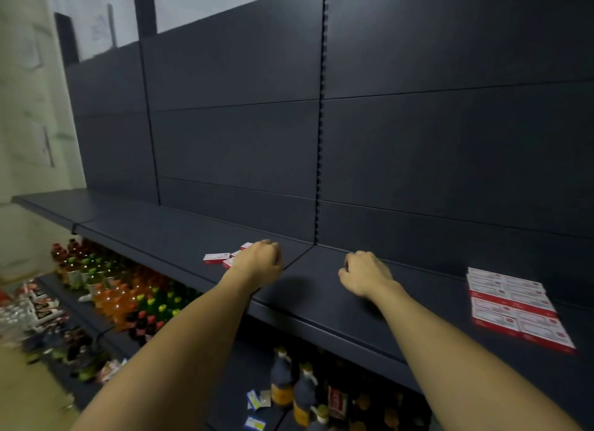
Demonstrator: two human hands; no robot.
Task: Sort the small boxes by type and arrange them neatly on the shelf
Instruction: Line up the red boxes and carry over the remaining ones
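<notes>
Shelf: dark grey metal shelf [180,234], both hands above it
Loose boxes: small red-and-white cardboard boxes [216,257] lay scattered on the shelf, left of its centre seam
Sorted boxes: flat grid of matching red-and-white boxes [517,308] sat on the shelf far right of the seam
Left hand [257,263]: over the loose boxes, fingers curled; whether its grip held a box could not be told
Right hand [366,274]: just right of the seam, grip loosely curled, holding nothing
Below the shelf: coloured drink bottles [128,295]

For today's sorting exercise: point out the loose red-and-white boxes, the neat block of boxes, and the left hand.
Loose boxes [216,258]: head view, top face of leftmost box.
Neat block [514,306]: head view, block's middle.
Left hand [258,263]: head view, back of hand.
</notes>
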